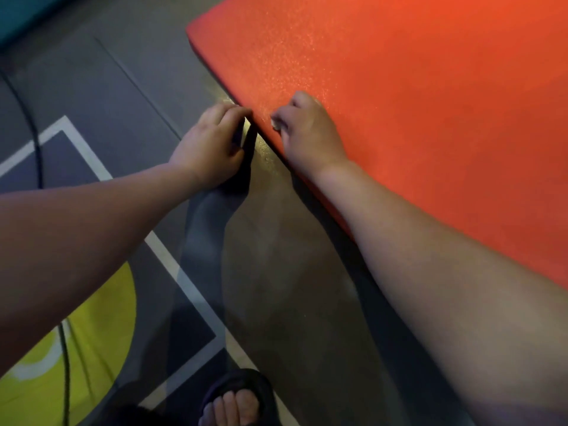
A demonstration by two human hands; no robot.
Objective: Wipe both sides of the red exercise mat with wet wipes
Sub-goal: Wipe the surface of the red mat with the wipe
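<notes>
The red exercise mat [415,103] lies flat on the floor and fills the upper right of the view. Its left edge runs diagonally down toward me. My left hand [212,146] is at that edge, its fingers curled against the rim and its thumb below them. My right hand [307,133] rests on the mat's top just inside the edge. Its fingers are curled round a small white wet wipe [275,123], of which only a bit shows at the fingertips.
Grey floor tiles with a white-outlined square [92,161] and a yellow shape [101,333] lie at left. A black cable [37,142] crosses them. My foot in a dark sandal [239,401] stands at the bottom centre. A teal object [18,16] sits in the top-left corner.
</notes>
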